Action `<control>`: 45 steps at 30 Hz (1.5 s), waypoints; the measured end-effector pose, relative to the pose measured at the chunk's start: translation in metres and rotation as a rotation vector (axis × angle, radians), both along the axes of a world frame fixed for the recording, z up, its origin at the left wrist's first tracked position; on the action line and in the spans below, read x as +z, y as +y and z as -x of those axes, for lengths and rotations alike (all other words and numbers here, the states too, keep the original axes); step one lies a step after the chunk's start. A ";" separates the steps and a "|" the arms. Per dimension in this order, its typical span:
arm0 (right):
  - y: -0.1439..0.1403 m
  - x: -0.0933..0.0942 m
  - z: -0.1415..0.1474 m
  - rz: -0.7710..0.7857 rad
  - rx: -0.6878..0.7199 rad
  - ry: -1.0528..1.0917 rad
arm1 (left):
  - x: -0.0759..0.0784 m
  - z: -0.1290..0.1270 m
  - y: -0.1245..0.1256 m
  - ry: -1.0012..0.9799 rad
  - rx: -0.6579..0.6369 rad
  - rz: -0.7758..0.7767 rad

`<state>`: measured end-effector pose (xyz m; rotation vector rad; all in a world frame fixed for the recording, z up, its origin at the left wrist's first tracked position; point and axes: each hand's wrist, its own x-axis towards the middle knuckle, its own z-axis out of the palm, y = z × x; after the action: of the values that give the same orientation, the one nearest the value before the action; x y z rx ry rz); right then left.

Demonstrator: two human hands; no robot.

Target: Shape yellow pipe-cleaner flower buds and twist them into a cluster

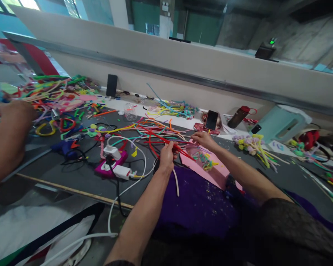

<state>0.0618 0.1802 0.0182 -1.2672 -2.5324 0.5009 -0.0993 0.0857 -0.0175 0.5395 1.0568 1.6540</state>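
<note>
My left hand [168,156] is closed around several red pipe cleaners [180,149], whose ends fan out on both sides of the fist. To its right, my right hand [204,141] has its fingertips pinched together over the far edge of a pink sheet [216,173]; what lies between them is too small to make out. On that sheet rests a small bunch of teal and yellow twisted pipe cleaners [207,161]. Beyond both hands spreads a loose heap of coloured pipe cleaners [155,127]. A pale strand [176,183] hangs below my left hand over purple cloth.
Left of me are a purple power strip [111,168] with cables, a blue glue gun [63,147] and scissors [68,125]. A co-worker's arm [8,136] reaches in at far left. Along the back stand a phone [211,120], a bottle [238,116] and a mint-green container [283,123].
</note>
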 end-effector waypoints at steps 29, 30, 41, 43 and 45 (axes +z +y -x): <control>-0.010 0.020 0.031 0.180 0.068 0.392 | 0.003 -0.005 -0.003 0.042 -0.087 -0.005; -0.017 0.017 0.029 0.244 0.122 0.381 | 0.003 -0.006 -0.003 0.042 -0.071 -0.013; 0.013 0.014 -0.021 -0.054 0.110 -0.205 | 0.004 -0.004 -0.003 0.011 -0.089 -0.031; 0.012 0.006 -0.028 -0.122 0.133 -0.341 | 0.005 -0.005 -0.004 0.029 -0.143 -0.018; 0.007 -0.003 -0.029 -0.132 0.137 -0.377 | 0.005 -0.008 -0.006 0.058 -0.185 -0.002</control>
<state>0.0912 0.1869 0.0153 -1.2432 -2.9191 0.1229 -0.0916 0.0801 -0.0127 0.6699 1.0163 1.4850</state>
